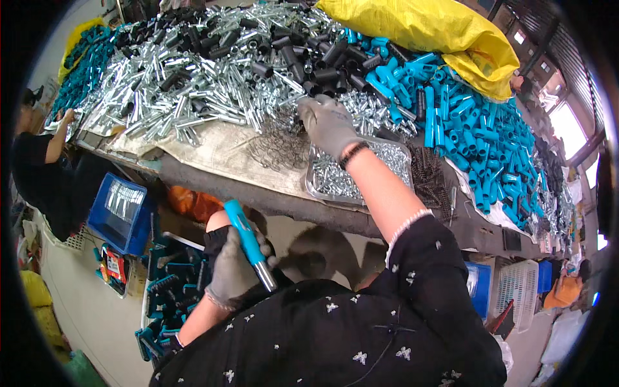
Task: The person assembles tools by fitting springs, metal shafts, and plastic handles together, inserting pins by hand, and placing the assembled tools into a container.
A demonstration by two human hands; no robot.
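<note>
My left hand (pixel 233 267), in a grey glove, grips a blue-handled tool with a silver metal tip (pixel 248 242), held low near my lap below the bench edge. My right hand (pixel 327 124), also gloved, reaches out over the bench and rests on a heap of thin wire springs (pixel 278 143), at the edge of a clear plastic tray of small silver parts (pixel 338 180). Whether its fingers pinch a spring is hidden. Behind it lie piles of silver metal tubes (pixel 193 84), black sleeves (pixel 322 64) and blue plastic handles (pixel 477 135).
A yellow sack (pixel 438 32) lies at the back of the bench. Another person in black (pixel 39 168) works at the far left. Below the bench stand a blue crate (pixel 119 216), a bin of assembled blue tools (pixel 171 290) and a white basket (pixel 516 284).
</note>
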